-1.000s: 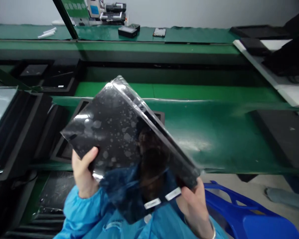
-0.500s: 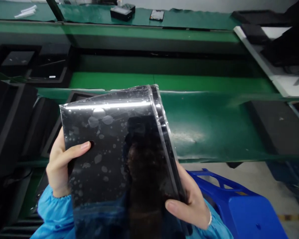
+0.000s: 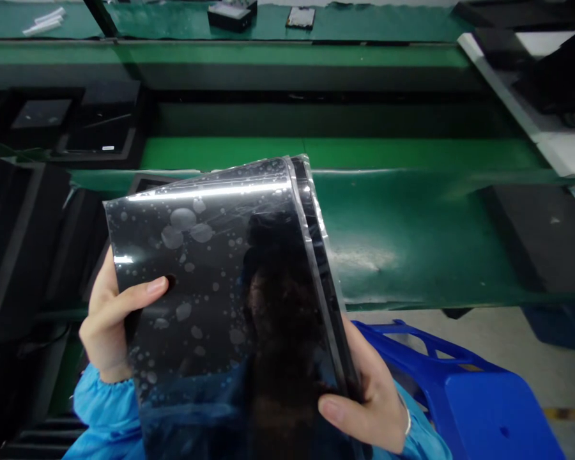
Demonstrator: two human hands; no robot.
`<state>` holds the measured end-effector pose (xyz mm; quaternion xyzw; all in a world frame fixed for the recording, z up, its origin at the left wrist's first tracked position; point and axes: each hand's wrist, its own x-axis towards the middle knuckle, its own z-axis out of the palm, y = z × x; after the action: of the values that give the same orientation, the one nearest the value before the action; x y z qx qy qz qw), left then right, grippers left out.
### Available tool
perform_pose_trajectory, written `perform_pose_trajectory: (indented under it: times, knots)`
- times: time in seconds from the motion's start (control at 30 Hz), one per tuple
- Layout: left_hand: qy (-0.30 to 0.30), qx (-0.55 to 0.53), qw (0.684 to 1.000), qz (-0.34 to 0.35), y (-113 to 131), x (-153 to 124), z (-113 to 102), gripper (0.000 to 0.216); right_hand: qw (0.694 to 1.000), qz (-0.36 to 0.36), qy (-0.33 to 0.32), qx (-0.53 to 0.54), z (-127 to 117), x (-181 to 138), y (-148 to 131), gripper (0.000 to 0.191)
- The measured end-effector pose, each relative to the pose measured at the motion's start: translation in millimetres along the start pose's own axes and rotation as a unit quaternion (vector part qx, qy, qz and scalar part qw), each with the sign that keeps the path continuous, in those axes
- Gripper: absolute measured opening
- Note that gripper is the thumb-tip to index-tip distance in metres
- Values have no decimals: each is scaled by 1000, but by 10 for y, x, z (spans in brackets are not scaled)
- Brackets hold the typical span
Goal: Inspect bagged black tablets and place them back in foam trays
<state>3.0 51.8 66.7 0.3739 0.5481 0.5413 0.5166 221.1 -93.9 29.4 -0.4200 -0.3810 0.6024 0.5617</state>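
Close in front of me is a stack of glossy black screen panels [image 3: 206,275], covered with clear film full of bubbles. At least two panels lie on each other, slightly fanned at the upper right corner. My left hand [image 3: 112,319] grips the left edge, thumb flat on the front face and the other fingers hidden behind. Around the lower right edge, my right hand [image 3: 371,396] is closed, its thumb on the front and its fingers behind the panels. The stack's bottom runs out of view.
Black foam trays [image 3: 23,243] stand at the left, with another tray [image 3: 138,121] holding dark panels on the shelf. A green-covered bench [image 3: 412,243] stretches ahead. A blue plastic stool [image 3: 498,409] is at lower right, a black foam block [image 3: 546,243] above it.
The stack has tilted slightly and its top left corner has shifted left, both hands still gripping it. My view has moved a little.
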Motion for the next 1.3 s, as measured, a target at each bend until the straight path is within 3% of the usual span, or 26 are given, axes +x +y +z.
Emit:
perform_pose_trajectory:
  times: [0.23,0.57,0.73,0.87,0.97,1.1,1.3]
  knots:
    - [6,-6,1000,-9,7,15,-18,47,999,-16,-39,0,37,81,-120,61]
    - [-4,11,1000,-29,14,0,-23,48,1000,-24,-4,-11,16,58,-79,60]
    - [-21,15,999,-34,17,-10,-47,50,998,-1,4,-60,-126,186,-49,29]
    - [-42,33,998,-32,16,-14,-84,52,999,-7,-17,-46,-113,326,-55,22]
    - [-42,39,998,-28,30,-27,-94,49,998,-34,0,-55,-75,388,-42,7]
    - [-39,36,998,-26,65,-70,-47,51,996,-57,27,-68,-48,433,-60,31]
    - [-11,58,997,-43,123,-165,57,44,986,-98,40,-126,-20,473,-120,46]
